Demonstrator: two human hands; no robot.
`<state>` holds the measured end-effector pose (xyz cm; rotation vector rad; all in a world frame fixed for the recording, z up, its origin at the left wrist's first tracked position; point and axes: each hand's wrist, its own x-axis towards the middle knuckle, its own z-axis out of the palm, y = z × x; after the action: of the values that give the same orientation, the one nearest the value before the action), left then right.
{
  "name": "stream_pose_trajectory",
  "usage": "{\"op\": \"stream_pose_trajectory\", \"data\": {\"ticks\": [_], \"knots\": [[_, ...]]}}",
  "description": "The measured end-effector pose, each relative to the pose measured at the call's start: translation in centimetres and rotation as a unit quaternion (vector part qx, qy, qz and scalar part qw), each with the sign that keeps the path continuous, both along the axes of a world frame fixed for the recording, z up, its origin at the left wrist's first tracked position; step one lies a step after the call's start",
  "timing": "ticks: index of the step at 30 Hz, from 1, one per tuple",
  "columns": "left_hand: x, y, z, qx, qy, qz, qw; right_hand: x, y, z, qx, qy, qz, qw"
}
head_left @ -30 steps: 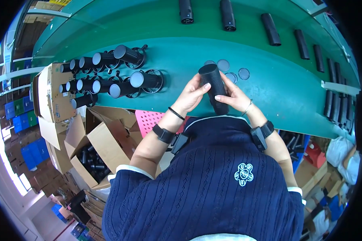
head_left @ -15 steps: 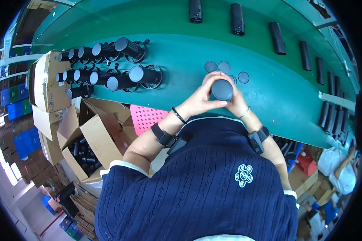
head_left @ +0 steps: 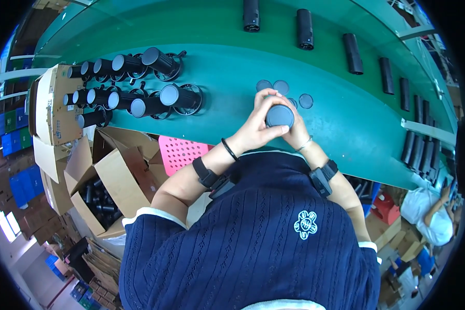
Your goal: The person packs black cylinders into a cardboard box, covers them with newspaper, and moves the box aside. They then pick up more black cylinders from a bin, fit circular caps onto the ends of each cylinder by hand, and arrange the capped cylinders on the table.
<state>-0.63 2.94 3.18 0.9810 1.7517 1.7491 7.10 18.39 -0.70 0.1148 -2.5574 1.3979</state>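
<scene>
Both of my hands wrap around one black tube (head_left: pixel 280 117), held upright over the green table (head_left: pixel 217 62) so that its round capped end faces the camera. My left hand (head_left: pixel 256 126) grips the tube's left side with fingers curled over the top. On the tube's right side my right hand (head_left: pixel 297 132) is pressed against it. Just beyond my fingers, several flat dark round caps (head_left: pixel 280 87) lie on the green surface.
A cluster of black tubes (head_left: pixel 129 88) stands at the left of the table. More black tubes (head_left: pixel 305 28) lie spaced along the curved belt behind. An open cardboard box (head_left: pixel 101 194) with black parts sits lower left, beside a pink perforated stool (head_left: pixel 181 152). Another person (head_left: pixel 431 214) works lower right.
The tube was tilted with its side showing; now it stands end-on toward the camera with a cap on its end, both hands closed tighter around it.
</scene>
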Motion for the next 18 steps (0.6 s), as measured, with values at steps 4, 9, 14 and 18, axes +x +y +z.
{"op": "stream_pose_trajectory", "data": {"ticks": [4,9,14,18], "knots": [[-0.8,0.0,0.2,0.175,-0.344,0.063,0.92,-0.1,0.2,2.9,0.034,-0.075,-0.053,0.995],[-1.3,-0.1,-0.4,0.273,-0.54,0.071,0.793,-0.5,-0.3,4.1,0.189,-0.034,-0.13,0.973],[-1.7,0.0,-0.6,0.312,-0.542,0.069,0.778,-1.5,-0.7,5.1,0.261,-0.022,-0.104,0.96],[-2.7,-0.6,-1.2,0.289,-0.519,0.123,0.795,-2.0,-0.6,6.8,0.159,-0.075,-0.008,0.984]]}}
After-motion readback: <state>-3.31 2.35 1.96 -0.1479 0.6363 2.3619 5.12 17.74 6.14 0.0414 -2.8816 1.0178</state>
